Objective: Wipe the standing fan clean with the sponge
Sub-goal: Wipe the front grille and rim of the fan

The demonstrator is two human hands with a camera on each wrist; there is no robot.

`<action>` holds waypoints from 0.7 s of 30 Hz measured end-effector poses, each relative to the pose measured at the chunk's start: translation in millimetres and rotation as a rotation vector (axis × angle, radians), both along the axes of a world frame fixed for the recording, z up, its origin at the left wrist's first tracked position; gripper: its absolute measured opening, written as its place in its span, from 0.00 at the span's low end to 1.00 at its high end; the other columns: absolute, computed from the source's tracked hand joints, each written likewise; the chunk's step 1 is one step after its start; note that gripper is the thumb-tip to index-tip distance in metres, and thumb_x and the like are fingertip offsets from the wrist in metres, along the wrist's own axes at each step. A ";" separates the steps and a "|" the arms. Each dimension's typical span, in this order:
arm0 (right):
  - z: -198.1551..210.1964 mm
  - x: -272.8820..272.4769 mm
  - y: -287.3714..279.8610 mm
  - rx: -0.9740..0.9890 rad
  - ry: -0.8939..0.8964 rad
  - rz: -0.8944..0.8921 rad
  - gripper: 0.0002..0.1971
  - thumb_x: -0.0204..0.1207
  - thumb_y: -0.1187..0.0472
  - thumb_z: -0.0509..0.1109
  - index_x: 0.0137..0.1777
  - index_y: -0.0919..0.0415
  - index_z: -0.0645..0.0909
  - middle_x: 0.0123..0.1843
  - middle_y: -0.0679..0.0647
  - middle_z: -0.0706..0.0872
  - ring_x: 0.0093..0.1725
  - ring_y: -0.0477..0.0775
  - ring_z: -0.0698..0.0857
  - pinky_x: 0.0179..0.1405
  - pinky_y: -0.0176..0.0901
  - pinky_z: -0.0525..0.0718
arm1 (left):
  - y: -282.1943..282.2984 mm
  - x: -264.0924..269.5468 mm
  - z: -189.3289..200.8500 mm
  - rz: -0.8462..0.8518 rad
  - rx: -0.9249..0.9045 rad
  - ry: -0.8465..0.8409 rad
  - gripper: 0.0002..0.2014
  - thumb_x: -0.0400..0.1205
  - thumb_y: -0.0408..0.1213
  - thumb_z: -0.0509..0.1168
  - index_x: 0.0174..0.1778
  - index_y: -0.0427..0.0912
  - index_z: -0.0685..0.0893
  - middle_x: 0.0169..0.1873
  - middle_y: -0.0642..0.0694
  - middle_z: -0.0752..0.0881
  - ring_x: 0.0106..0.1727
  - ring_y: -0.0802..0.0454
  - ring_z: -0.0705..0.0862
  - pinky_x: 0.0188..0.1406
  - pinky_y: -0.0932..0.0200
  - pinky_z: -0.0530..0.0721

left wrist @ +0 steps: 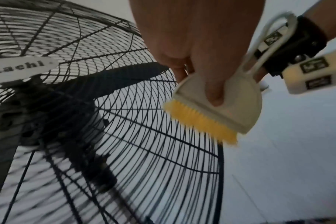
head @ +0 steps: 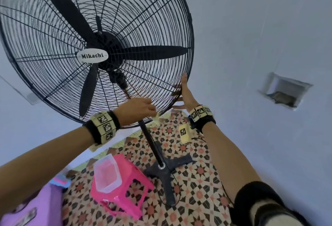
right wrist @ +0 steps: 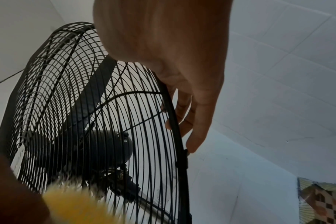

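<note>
The black standing fan (head: pixel 143 28) with a "Mikachi" badge fills the upper left of the head view. My left hand (head: pixel 149 110) grips a sponge tool (left wrist: pixel 230 106) with a cream handle and a yellow pad (left wrist: pixel 199 121). The pad lies against the lower right wires of the front grille (left wrist: pixel 144 136). In the head view only a pale corner of the sponge tool (head: pixel 156 117) shows under the fingers. My right hand (head: pixel 181 91) holds the guard's outer rim (right wrist: pixel 179 136) at the lower right, with its fingers (right wrist: pixel 184 109) curled behind the rim. The yellow pad (right wrist: pixel 77 204) is a blur at the bottom of the right wrist view.
Below the fan head, its pole (head: pixel 150 143) runs down to a cross base (head: pixel 167 168) on patterned floor tiles. A pink stool (head: pixel 125 186) carrying a clear plastic tub (head: pixel 106 175) stands left of the base. A purple object (head: pixel 36 207) is at lower left. The pale wall has a recess (head: pixel 283 91).
</note>
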State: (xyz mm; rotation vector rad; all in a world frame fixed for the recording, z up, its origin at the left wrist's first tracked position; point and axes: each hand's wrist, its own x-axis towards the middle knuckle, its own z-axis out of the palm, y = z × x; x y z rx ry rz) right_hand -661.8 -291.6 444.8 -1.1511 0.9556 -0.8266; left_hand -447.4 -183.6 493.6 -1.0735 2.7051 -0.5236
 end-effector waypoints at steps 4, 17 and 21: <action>8.6 -1.8 6.8 -0.027 0.017 -0.006 0.56 0.61 0.09 0.41 0.89 0.35 0.55 0.89 0.52 0.65 0.71 0.64 0.81 0.35 0.48 0.91 | -16.0 -25.8 23.1 -0.098 -0.143 0.104 0.15 0.76 0.26 0.77 0.58 0.42 0.91 0.54 0.44 0.91 0.50 0.43 0.86 0.44 0.49 0.86; 7.5 -6.5 15.6 -0.091 0.026 0.043 0.45 0.67 0.12 0.39 0.86 0.24 0.48 0.92 0.46 0.55 0.81 0.68 0.72 0.51 0.59 0.90 | 6.0 -32.1 1.9 -0.097 -0.239 -0.023 0.13 0.81 0.32 0.71 0.62 0.40 0.85 0.55 0.42 0.87 0.52 0.44 0.84 0.43 0.49 0.90; 5.4 -9.8 20.0 -0.113 -0.027 0.067 0.43 0.71 0.16 0.38 0.87 0.27 0.46 0.92 0.44 0.51 0.84 0.63 0.68 0.60 0.59 0.82 | 0.3 -60.4 7.2 -0.047 -0.287 -0.090 0.11 0.81 0.34 0.75 0.59 0.41 0.87 0.52 0.45 0.86 0.49 0.47 0.82 0.50 0.48 0.88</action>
